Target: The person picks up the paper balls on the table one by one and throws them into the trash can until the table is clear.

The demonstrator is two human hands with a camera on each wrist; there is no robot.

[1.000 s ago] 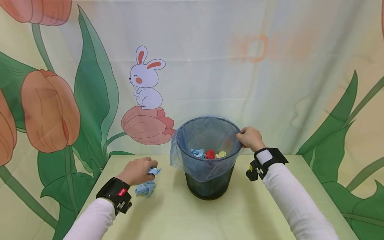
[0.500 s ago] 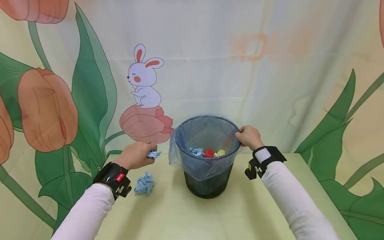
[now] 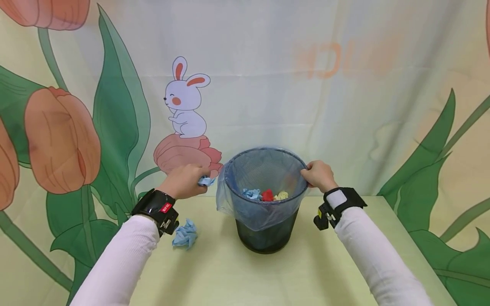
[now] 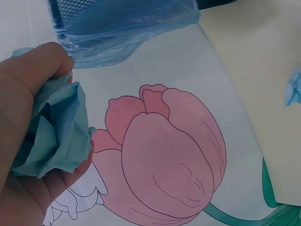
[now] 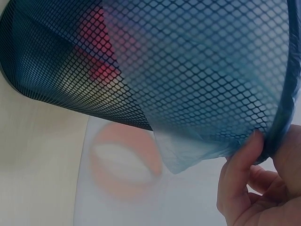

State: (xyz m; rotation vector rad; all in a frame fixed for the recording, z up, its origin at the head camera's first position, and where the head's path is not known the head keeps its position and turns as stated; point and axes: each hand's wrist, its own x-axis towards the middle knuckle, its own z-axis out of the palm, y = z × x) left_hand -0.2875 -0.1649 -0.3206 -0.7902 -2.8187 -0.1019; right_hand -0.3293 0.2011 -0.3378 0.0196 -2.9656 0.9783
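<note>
My left hand [image 3: 185,180] grips a crumpled ball of blue paper [image 4: 59,127] in the air, just left of the trash bin's rim. The bin is dark mesh [image 3: 264,238], lined with a translucent blue bag [image 3: 260,216] folded over its rim. My right hand [image 3: 320,175] pinches the rim and bag at the right side, thumb and fingers on either side of the edge [image 5: 277,136]. Inside the bin lie blue paper [image 3: 252,194], red paper [image 3: 267,195] and yellow paper [image 3: 281,196], all crumpled.
A second crumpled blue paper [image 3: 185,234] lies on the pale yellow-green table [image 3: 229,280], left of the bin. Behind the table hangs a curtain [image 3: 260,85] printed with tulips and a rabbit.
My left hand has lifted the blue paper ball off the table area and moved it up and right toward the bin's rim. The right hand keeps its hold on the rim.
</note>
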